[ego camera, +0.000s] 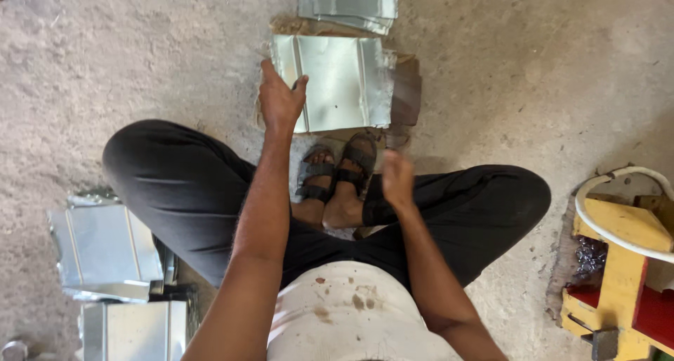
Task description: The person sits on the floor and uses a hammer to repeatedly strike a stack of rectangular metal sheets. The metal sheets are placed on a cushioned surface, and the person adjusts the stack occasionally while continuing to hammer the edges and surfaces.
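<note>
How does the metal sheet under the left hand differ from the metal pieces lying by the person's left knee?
The metal sheet lies alone in front of the sandalled feet, with the left hand gripping its near-left edge; the metal pieces sit untouched. The sheet rests on brown scraps on the floor, while the pieces are piled on one another. The sheet catches bright light; the pile lies partly in shade. Both are shiny, grey and ribbed with folded seams. The right hand holds nothing.

Soft daylight, mild motion blur

Glare is seen on the metal sheet (337,80) at twelve o'clock; the right hand (397,178) is blurred; corners are slightly stretched, and shadow is cast at three o'clock.
</note>
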